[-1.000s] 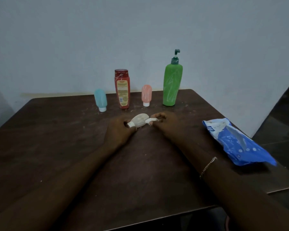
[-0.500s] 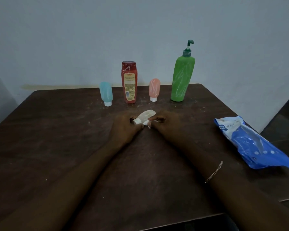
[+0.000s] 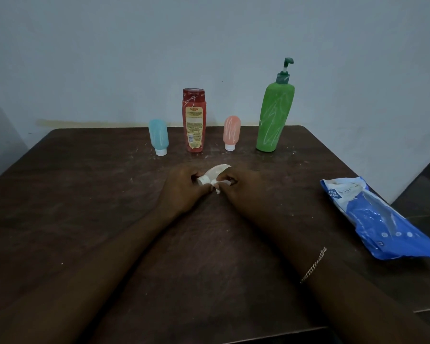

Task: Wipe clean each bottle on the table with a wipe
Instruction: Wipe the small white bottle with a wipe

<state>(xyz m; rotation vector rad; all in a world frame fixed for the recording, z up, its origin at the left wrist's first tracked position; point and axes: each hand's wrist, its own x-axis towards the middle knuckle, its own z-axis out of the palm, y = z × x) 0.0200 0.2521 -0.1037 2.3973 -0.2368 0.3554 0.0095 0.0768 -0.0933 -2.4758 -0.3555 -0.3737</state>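
Cream bottle [image 3: 217,170] is being wiped at mid bench [image 3: 85,194], with the cap end being worked.
Its cap is pinched by the left grip [image 3: 181,188]; the right grip [image 3: 242,188] is clamped on a wipe [image 3: 217,191] pressed at the neck. The bottle is held low, long axis near-left to far-right, cap leftward, rounded base toward the back row. White marks are seen on red [image 3: 194,120], pink [image 3: 231,131] and green [image 3: 274,115], so these are judged undone. Next, the body is to be rubbed, the bottle stood up, and another one taken.
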